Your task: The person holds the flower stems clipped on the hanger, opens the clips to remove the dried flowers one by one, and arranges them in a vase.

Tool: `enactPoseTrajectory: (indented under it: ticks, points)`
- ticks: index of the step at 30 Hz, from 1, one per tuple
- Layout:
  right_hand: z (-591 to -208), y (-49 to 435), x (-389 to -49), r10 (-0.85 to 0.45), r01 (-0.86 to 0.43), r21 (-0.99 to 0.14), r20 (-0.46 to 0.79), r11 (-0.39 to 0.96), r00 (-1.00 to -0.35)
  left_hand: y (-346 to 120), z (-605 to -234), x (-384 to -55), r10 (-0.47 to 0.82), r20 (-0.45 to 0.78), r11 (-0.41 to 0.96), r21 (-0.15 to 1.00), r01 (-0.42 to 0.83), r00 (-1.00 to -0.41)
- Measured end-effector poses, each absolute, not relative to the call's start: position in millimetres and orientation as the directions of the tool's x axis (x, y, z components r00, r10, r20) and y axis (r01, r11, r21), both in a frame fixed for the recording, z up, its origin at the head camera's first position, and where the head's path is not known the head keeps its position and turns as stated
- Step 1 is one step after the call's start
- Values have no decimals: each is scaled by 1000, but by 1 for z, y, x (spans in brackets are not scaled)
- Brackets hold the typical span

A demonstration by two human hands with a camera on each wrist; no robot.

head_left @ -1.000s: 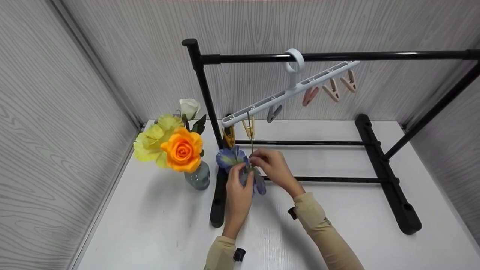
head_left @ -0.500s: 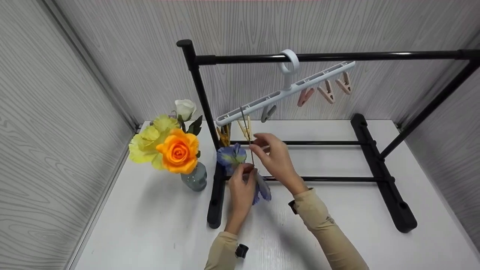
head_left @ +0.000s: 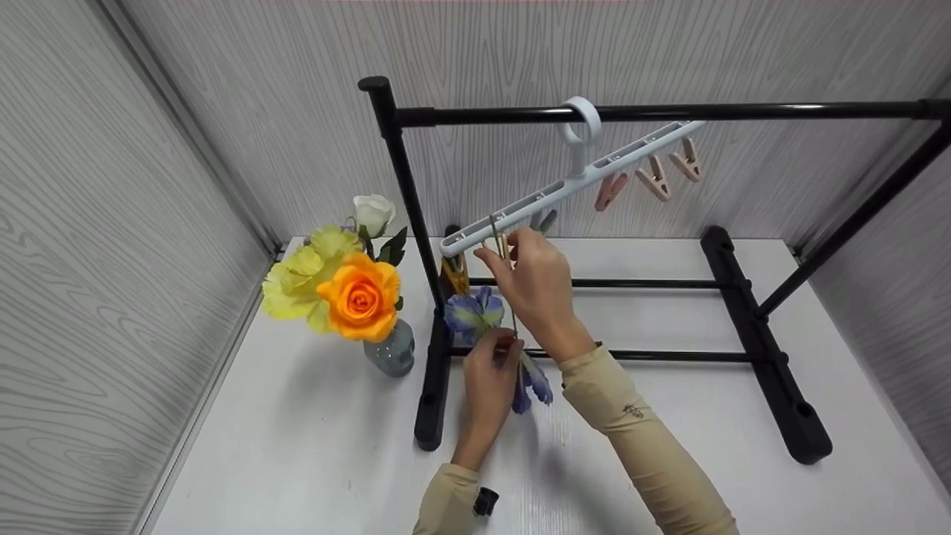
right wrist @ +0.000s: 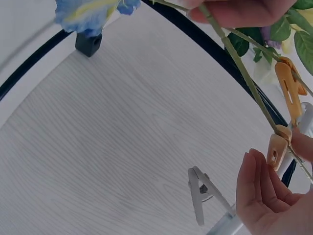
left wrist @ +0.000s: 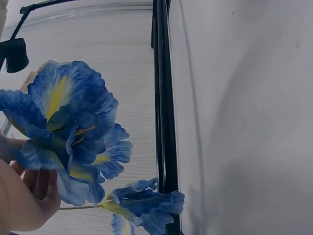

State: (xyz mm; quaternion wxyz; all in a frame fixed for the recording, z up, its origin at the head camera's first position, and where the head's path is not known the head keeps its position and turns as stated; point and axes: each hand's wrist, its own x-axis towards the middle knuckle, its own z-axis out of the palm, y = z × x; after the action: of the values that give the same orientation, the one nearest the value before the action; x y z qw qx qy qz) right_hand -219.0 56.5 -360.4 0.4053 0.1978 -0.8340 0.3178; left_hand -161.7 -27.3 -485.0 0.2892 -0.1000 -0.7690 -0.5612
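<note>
My left hand [head_left: 490, 386] pinches the green stem [right wrist: 239, 63] of blue artificial flowers just below the hanger. One blue bloom [left wrist: 73, 122] with yellow streaks spreads over that hand in the left wrist view; a second bloom [left wrist: 146, 205] hangs lower. Above it, my right hand [head_left: 544, 286] pinches a light orange clothespin [right wrist: 277, 152] between thumb and fingertips, and the stem passes right at this clothespin. The clothespin hangs from a white hanger [head_left: 553, 195]. Beside it an orange clothespin [right wrist: 289, 88] overlaps another thin stem in the right wrist view.
A black rack [head_left: 669, 111] carries the hanger, with its feet on the white table [head_left: 312, 461]. Grey and pink clothespins [head_left: 611, 192] hang farther along. At the left stands a blue-grey vase [head_left: 391, 349] with an orange rose [head_left: 362, 297], yellow blooms and a white rose.
My right hand has left the stem and moved up to the clothespin on the hanger. My left hand has shifted slightly down and right, still holding the stem.
</note>
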Motion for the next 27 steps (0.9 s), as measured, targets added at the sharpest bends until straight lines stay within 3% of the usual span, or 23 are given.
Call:
enactPoseTrajectory:
  ticks: [5,13,20,24,27]
  points:
    - [-359,52,-222,-102,-583,-320,811,747,-576,-29,-484,-157,-178,558,372,801,469,-811]
    - [-358,51,-229,-85,-647,-305,863,699,-498,-41,-487,-143,-69,483,386,820,423,-873]
    - [-359,52,-234,-53,-669,-322,878,670,-476,-61,-495,-125,222,311,455,806,380,-924]
    - [-359,53,-236,-56,-670,-333,871,663,-488,-71,-491,-116,403,143,531,768,358,-904]
    - [-359,53,-236,-61,-670,-345,862,657,-503,-75,-487,-111,470,48,580,736,349,-881]
